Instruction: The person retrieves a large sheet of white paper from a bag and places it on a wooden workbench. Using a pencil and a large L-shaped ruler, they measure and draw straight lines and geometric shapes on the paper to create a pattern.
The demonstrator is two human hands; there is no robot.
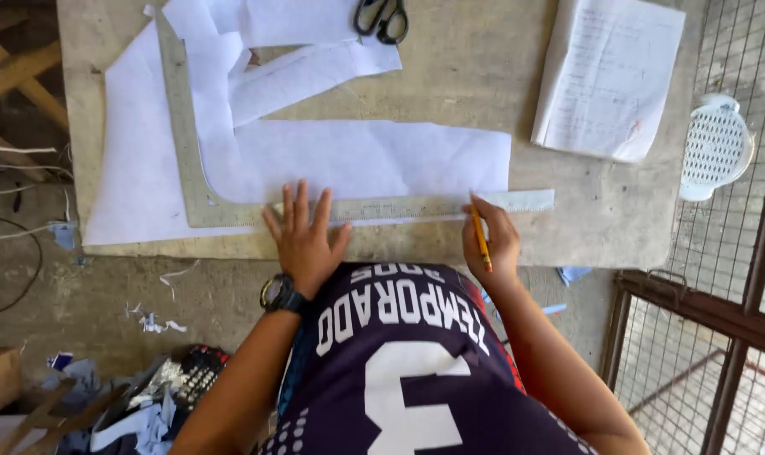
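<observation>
My left hand [302, 236] lies flat with fingers spread, pressing a clear straight ruler [416, 206] onto white fabric [357, 156] on a worn wooden table [467, 76]. My right hand [492, 240] grips a yellow pencil [481, 240], its tip at the ruler's edge near the fabric's right end. A metal L-shaped square [180, 126] lies over the fabric, with its corner at the lower left beside my left hand. I wear a dark wristwatch [280, 295] on the left wrist.
Black-handled scissors [382, 18] lie at the table's far edge. An open paper notebook [610, 76] sits at the far right. A white plastic stool [715, 147] and metal mesh grating [736, 295] stand to the right. Fabric scraps and clutter [147, 396] litter the floor on the left.
</observation>
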